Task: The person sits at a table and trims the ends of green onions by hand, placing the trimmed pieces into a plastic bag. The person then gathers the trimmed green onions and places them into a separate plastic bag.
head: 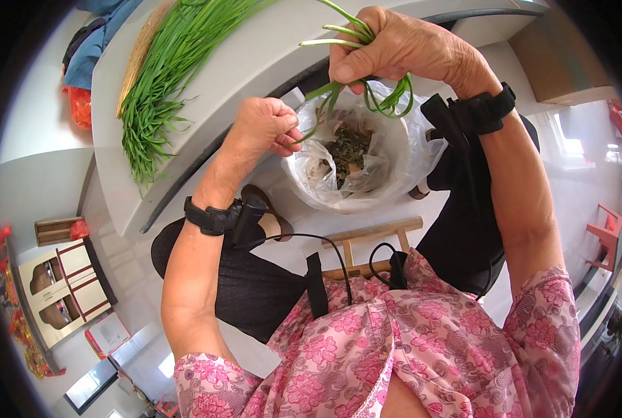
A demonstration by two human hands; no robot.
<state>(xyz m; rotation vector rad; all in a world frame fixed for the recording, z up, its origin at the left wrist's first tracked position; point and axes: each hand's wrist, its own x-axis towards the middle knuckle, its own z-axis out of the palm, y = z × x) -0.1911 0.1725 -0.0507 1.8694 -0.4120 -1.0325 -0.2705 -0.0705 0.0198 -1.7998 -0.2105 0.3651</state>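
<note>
My right hand [381, 49] is closed around a few green leafy stalks [394, 99], with pale stem ends sticking out on its left side. The fingertips of my left hand [277, 128] pinch the end of one long leaf that hangs from that small bunch. Below both hands stands a round bin lined with a clear plastic bag [316, 196], holding dark plant scraps [350, 149]. On the pale tabletop at the upper left lies a large bunch of long green leaves, apparently garlic chives [172, 78], beside a straw-coloured brush-like bundle [143, 57].
The curved dark table edge [185, 172] runs close by my left forearm. A wooden stool [379, 232] is between my legs. Blue cloth [89, 57] and a red plastic bag [80, 107] are at the upper left, and a cardboard box [562, 57] at the upper right.
</note>
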